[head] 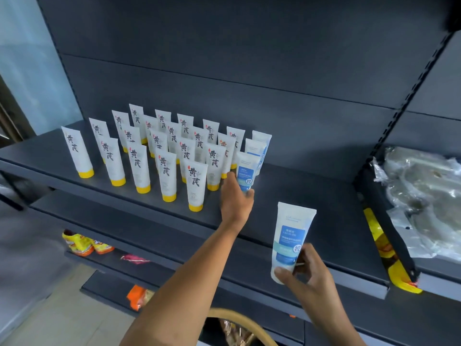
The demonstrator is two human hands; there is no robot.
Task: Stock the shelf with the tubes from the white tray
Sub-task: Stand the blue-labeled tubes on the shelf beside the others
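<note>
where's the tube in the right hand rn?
Head view, lower right: the right hand holds the blue-label tube upright at the front edge of the shelf, right of the left hand and the yellow-capped tubes.

Head cam: one wide-angle view.
From above, close, facing forward-down onto shelf; tubes toward 10 o'clock.

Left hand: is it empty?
No, the left hand grips the lower end of a blue-label tube beside the yellow-capped tubes on the shelf.
</note>
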